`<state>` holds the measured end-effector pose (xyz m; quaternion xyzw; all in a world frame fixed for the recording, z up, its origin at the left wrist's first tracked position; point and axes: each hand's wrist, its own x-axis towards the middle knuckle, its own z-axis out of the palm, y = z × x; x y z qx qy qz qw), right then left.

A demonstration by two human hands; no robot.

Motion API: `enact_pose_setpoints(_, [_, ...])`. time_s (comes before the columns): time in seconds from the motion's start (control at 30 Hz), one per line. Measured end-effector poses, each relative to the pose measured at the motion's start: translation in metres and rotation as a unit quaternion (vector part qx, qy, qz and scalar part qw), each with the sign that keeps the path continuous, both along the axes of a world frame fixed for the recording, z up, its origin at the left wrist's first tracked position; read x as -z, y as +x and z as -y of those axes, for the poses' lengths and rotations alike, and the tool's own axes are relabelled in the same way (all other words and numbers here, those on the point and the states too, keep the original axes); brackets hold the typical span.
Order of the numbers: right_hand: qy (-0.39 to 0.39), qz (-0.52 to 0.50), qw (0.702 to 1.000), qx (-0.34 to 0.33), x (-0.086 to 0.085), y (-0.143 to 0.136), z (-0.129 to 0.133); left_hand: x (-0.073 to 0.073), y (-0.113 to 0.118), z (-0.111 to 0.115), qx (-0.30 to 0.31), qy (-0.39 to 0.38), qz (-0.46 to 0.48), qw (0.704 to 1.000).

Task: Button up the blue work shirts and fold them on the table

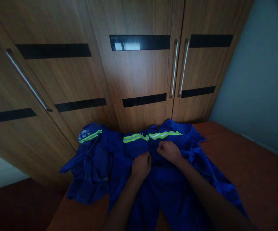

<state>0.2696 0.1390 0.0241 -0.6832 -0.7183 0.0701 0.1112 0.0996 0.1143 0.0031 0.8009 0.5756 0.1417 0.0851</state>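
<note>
A dark blue work coverall [129, 157] lies spread out face up, its chest crossed by yellow-green and silver reflective strips. My left hand [142, 166] is closed on the cloth near the middle of the coverall's front. Just to the right and slightly farther away, my right hand [169, 150] has its fingers curled on the chest below the right strip. The hands are a short way apart. My fingertips are mostly hidden, so the exact part of the cloth they pinch does not show. The coverall's legs part near the bottom of the view.
Left of the coverall lies a second, bunched blue garment [91, 170] with a reflective band and white print. Both rest on a reddish-brown surface [244, 166]. Behind it stands a wooden wardrobe [139, 73] with long metal handles [175, 69]. A pale wall [261, 80] rises at right.
</note>
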Motion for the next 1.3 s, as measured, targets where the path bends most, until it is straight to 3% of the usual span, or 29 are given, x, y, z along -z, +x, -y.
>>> enact_pose_setpoints(0.17, [-0.012,-0.010,0.998,0.068,0.024,0.018,0.012,0.003,-0.001,0.001,0.033,0.005,0.029,0.999])
enact_pose_setpoints(0.27, [0.059,-0.021,0.997,0.047,0.030,0.013,0.018,0.005,0.001,0.003,0.058,0.013,0.052,0.997])
enact_pose_setpoints(0.33, [0.154,-0.068,0.985,-0.035,0.031,0.008,0.022,0.007,0.000,0.004,0.066,0.018,0.079,0.995])
enact_pose_setpoints(0.4, [0.206,-0.145,0.954,-0.163,0.031,0.003,0.027,0.009,-0.002,0.003,0.070,0.018,0.099,0.992])
enact_pose_setpoints(0.5, [0.172,-0.226,0.919,-0.275,0.035,-0.001,0.033,0.009,-0.004,0.002,0.071,0.015,0.097,0.993])
enact_pose_setpoints(0.73, [0.157,-0.123,0.961,-0.190,0.040,-0.003,0.036,-0.003,-0.001,0.006,0.058,0.022,0.118,0.991])
enact_pose_setpoints(1.07, [0.164,-0.012,0.979,-0.120,0.034,-0.005,0.037,-0.005,0.010,0.017,0.044,0.048,0.041,0.997])
enact_pose_setpoints(1.17, [0.153,-0.025,0.979,-0.133,0.036,-0.002,0.035,-0.006,0.008,0.017,0.041,0.043,0.027,0.998])
enact_pose_setpoints(1.3, [0.121,-0.075,0.969,-0.204,0.038,0.003,0.034,-0.007,0.004,0.015,0.027,0.037,0.019,0.999])
